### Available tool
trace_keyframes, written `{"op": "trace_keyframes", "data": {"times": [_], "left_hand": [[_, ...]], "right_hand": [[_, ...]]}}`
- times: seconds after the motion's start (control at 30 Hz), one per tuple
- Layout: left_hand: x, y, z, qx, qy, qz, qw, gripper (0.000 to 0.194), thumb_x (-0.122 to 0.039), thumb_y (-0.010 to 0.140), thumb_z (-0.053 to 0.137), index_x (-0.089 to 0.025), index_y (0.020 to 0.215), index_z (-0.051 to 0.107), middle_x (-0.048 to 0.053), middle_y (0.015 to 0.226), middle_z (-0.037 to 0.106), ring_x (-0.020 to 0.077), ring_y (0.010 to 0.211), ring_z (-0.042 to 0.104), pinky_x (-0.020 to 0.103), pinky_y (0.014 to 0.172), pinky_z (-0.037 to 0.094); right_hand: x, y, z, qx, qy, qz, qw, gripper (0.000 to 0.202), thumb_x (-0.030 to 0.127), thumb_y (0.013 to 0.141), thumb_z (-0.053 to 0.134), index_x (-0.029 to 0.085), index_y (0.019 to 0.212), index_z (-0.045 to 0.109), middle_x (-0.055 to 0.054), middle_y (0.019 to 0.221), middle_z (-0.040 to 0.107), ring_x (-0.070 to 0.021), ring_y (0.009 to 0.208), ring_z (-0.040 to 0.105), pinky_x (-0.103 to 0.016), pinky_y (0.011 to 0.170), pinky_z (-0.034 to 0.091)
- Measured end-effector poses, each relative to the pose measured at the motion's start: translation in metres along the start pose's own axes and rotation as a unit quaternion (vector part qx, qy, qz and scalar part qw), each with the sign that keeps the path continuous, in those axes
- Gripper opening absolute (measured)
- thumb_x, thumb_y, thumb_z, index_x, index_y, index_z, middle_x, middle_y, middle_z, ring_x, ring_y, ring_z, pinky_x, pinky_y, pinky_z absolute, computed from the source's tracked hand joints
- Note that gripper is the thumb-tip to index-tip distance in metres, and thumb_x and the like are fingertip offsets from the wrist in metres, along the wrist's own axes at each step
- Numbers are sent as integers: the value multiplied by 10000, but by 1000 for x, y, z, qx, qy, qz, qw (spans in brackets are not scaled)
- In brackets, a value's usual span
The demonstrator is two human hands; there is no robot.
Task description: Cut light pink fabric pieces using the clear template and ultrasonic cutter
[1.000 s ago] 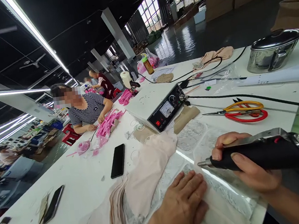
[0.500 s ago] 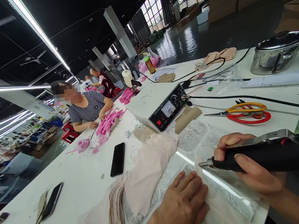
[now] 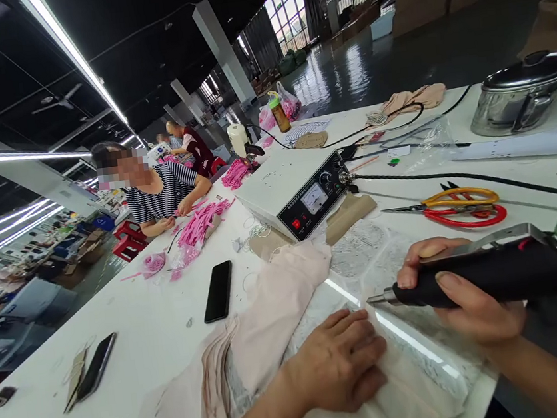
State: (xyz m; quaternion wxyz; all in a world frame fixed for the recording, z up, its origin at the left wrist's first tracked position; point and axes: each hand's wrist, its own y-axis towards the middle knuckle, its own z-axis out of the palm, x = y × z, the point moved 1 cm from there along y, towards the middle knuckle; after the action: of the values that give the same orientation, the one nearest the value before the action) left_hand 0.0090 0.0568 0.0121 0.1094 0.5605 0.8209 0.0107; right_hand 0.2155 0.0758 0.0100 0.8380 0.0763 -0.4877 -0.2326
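My right hand (image 3: 462,295) grips a black hand-held tool (image 3: 507,273) with a metal tip that points left, just above the cloth. My left hand (image 3: 339,363) lies flat, fingers together, pressing a pale pink fabric piece (image 3: 405,396) onto a clear lace-patterned plate (image 3: 359,253) near the table's front edge. A stack of pink fabric pieces (image 3: 271,317) lies to the left of that hand. The tool's black cable (image 3: 461,178) runs to a white control box (image 3: 297,193) with a dial.
Yellow and red scissors (image 3: 459,208) lie right of the box. Two black phones (image 3: 219,291) (image 3: 95,366) rest on the white table (image 3: 146,331). A steel pot (image 3: 527,93) stands far right. A person in a striped shirt (image 3: 163,195) handles pink strips (image 3: 202,224) across the table.
My left hand has slid slightly left and drawn its fingers in on the fabric. The tool in my right hand stays almost where it was.
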Motion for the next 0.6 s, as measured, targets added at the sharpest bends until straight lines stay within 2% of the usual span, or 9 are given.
{"op": "trace_keyframes", "data": {"times": [0.17,0.33,0.6], "left_hand": [[2,0,0,9,-14,-3,1000,326,-326,918,504,-122,1170,527,112,1149,597,237,1246,495,369,1092,373],[3,0,-2,17,-20,4,1000,332,-324,921,497,-124,1184,526,132,1292,548,246,1294,451,390,1081,387],[3,1,-6,16,-18,8,1000,326,-292,912,504,-110,1179,540,144,1288,560,270,1294,457,418,1078,392]], "right_hand": [[-3,-1,-2,8,10,-11,1000,171,368,765,666,266,885,598,-11,769,578,-185,585,572,-369,591,503],[2,-1,2,7,6,-8,1000,168,360,772,660,249,879,596,-25,776,572,-191,572,565,-394,580,507],[2,2,7,9,-2,-25,1000,167,383,784,644,248,871,595,-31,785,560,-192,567,555,-387,546,482]]}}
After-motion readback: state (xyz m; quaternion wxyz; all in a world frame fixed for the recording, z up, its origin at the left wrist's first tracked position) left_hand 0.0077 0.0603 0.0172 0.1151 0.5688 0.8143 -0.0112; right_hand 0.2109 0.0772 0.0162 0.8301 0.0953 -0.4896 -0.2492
